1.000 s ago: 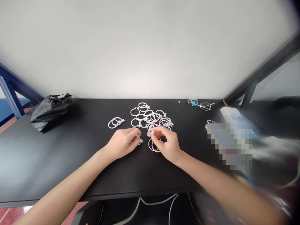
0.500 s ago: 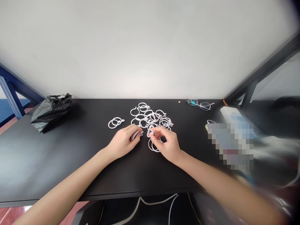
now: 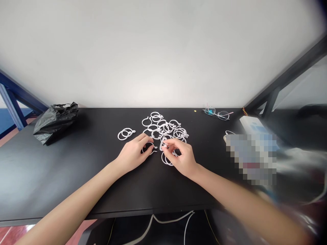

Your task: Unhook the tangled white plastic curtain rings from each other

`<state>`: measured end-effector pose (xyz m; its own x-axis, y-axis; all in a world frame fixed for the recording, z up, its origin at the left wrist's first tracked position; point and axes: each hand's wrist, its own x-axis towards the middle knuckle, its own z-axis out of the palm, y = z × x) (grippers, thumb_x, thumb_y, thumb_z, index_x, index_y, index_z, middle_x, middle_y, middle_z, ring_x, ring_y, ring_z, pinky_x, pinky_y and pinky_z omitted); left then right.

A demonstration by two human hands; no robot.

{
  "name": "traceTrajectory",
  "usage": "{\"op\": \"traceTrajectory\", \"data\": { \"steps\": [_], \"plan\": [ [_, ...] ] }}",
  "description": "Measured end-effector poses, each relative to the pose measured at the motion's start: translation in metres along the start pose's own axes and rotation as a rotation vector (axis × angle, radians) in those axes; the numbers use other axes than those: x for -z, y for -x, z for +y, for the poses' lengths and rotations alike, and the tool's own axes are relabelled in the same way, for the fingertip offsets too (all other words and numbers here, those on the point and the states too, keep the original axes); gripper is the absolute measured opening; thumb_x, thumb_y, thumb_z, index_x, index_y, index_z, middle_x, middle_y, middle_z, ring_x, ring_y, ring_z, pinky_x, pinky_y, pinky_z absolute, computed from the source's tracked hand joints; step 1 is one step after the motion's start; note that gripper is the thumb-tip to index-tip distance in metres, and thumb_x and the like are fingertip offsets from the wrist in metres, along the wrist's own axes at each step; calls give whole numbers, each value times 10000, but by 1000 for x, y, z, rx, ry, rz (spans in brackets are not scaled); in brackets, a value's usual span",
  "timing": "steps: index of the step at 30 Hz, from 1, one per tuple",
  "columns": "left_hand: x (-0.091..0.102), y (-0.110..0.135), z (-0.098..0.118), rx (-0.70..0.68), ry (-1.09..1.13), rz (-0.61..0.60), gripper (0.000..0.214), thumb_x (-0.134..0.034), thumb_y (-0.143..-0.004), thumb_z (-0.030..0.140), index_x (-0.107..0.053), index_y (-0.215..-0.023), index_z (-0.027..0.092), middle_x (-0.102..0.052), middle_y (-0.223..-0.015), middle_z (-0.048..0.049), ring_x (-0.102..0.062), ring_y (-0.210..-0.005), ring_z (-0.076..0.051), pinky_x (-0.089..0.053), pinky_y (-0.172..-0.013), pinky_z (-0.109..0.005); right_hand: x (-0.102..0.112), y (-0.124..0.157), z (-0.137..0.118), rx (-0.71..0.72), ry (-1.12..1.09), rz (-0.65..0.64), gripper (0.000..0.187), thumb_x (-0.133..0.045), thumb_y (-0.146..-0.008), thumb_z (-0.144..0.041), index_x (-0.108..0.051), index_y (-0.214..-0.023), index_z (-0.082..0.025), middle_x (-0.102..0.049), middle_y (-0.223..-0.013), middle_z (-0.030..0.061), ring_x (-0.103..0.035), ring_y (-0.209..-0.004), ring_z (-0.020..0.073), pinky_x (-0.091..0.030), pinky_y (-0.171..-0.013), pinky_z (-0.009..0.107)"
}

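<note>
On the black table lies a heap of white plastic rings. My left hand pinches one open white ring just in front of the heap, thumb and fingers closed on it. Close to its right, my right hand pinches the end of another white ring, and more linked rings hang or lie under its fingers. The two held rings sit a short gap apart. Two joined rings lie by themselves left of the heap.
A crumpled black plastic bag sits at the table's far left. A pair of glasses lies at the back right, beside a white box and a blurred-out item. White cables hang under the front edge.
My left hand has lifted its ring off the table and turned it so that its opening shows, bringing it nearer the right hand's ring. The right hand has hardly moved.
</note>
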<state>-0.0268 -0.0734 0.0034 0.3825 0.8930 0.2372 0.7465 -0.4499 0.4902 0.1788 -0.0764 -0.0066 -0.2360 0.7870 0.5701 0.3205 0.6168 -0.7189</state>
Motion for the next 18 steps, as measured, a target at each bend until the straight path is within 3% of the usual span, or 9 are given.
{"op": "traceTrajectory", "data": {
  "steps": [7, 18],
  "plan": [
    [0, -1, 0, -17, -56, -8, 138, -492, -914, 268, -598, -982, 211, -650, -963, -39, -614, -827, -177, -469, -633, -260, -1, 0, 1, 11, -12, -3, 119, -596, -856, -163, -647, -959, -196, -675, -758, 6, -619, -560, 105, -546, -589, 237],
    [1, -2, 0, -38, 34, -56, 110, -513, -903, 255, -594, -959, 204, -606, -877, -12, -578, -671, -125, -450, -586, -242, -1, -1, 0, 4, -8, -9, 113, -593, -858, -176, -647, -954, -205, -663, -728, -8, -614, -551, 104, -549, -588, 236]
  ]
}}
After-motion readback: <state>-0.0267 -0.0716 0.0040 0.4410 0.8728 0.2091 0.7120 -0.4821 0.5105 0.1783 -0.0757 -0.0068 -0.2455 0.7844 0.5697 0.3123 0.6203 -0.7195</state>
